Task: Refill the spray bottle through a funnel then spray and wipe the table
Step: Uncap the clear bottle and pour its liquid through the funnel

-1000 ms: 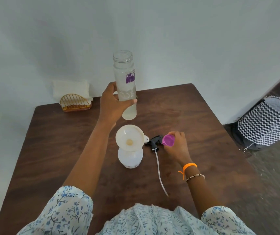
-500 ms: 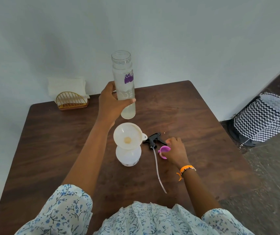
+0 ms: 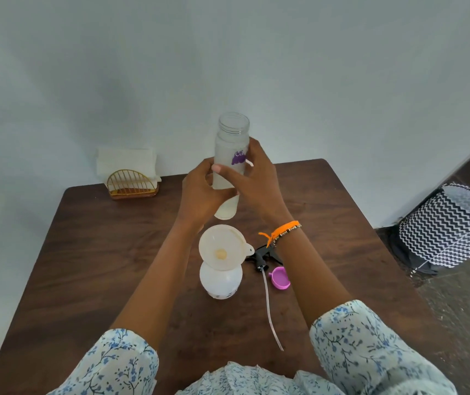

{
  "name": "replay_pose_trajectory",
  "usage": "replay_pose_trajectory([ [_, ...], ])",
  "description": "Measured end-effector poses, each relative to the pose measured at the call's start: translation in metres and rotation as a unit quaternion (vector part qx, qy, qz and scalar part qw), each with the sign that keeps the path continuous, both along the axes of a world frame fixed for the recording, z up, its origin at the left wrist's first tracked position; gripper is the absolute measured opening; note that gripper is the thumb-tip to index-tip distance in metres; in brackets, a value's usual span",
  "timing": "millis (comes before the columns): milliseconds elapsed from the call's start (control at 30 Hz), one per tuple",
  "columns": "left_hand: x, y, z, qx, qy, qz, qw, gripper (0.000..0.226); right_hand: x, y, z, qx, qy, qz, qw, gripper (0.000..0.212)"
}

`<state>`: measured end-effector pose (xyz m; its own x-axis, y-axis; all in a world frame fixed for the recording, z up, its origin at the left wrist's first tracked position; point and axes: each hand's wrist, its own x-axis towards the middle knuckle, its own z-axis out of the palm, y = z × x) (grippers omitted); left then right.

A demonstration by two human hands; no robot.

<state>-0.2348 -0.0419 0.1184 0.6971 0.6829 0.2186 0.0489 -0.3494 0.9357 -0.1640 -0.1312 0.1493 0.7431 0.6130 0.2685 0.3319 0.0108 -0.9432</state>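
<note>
- A white spray bottle [image 3: 220, 280] stands upright near the middle of a dark wooden table [image 3: 85, 266], its neck open and a white funnel [image 3: 222, 246] seated in it; the funnel's bowl faces up, and a pale spot shows at its throat.
- Above and just beyond the funnel, a person holds an uncapped, frosted refill bottle [image 3: 231, 155] upright in the air; the left hand [image 3: 199, 192] is wrapped around its lower body, the right hand [image 3: 252, 178] is closed on the side that bears a purple mark; a little pale liquid shows at its base.
- Just right of the spray bottle lie the black trigger head [image 3: 262, 256] with its clear dip tube [image 3: 271, 309] trailing toward the viewer, and a purple cap [image 3: 281, 277], mouth up, touching nothing else that can be made out.
- The step in hand appears to be the pour, not yet begun; no liquid is seen falling.
- The next move would call for tipping the refill bottle's mouth over the funnel's bowl, slowly, since the funnel merely rests in the neck and a nudge might unseat it or topple the bottle.
- At the table's far left corner a gold wire holder [image 3: 132, 185] keeps white napkins [image 3: 127, 162], likely for the wipe; a zigzag-patterned basket [image 3: 450, 229] sits on the floor to the right.
</note>
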Motion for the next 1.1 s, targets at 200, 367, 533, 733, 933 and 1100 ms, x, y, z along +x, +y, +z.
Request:
replay_pose_trajectory([
  [200,-0.002,-0.008,0.006,0.007,-0.013,-0.028,0.999,0.052,-0.004,0.007,0.006,0.019,-0.038,-0.061,0.997,0.051],
  [367,-0.015,-0.006,0.006,-0.051,0.04,-0.126,0.99,0.072,0.0,-0.003,0.004,0.005,-0.075,-0.058,0.996,0.047],
  [533,-0.05,-0.013,-0.009,-0.047,0.119,-0.12,0.985,0.096,0.004,-0.025,-0.011,-0.02,-0.085,-0.058,0.995,0.049],
  [733,-0.084,-0.029,-0.041,-0.037,0.185,-0.097,0.977,0.1,-0.001,-0.055,-0.038,-0.053,-0.079,-0.052,0.994,0.049],
  [933,-0.096,-0.045,-0.062,-0.012,0.163,-0.067,0.984,0.103,-0.01,-0.071,-0.064,-0.1,-0.077,-0.034,0.991,0.058],
  [1100,-0.098,-0.054,-0.063,-0.007,0.151,-0.044,0.988,0.105,-0.017,-0.077,-0.077,-0.118,-0.079,-0.021,0.99,0.061],
])
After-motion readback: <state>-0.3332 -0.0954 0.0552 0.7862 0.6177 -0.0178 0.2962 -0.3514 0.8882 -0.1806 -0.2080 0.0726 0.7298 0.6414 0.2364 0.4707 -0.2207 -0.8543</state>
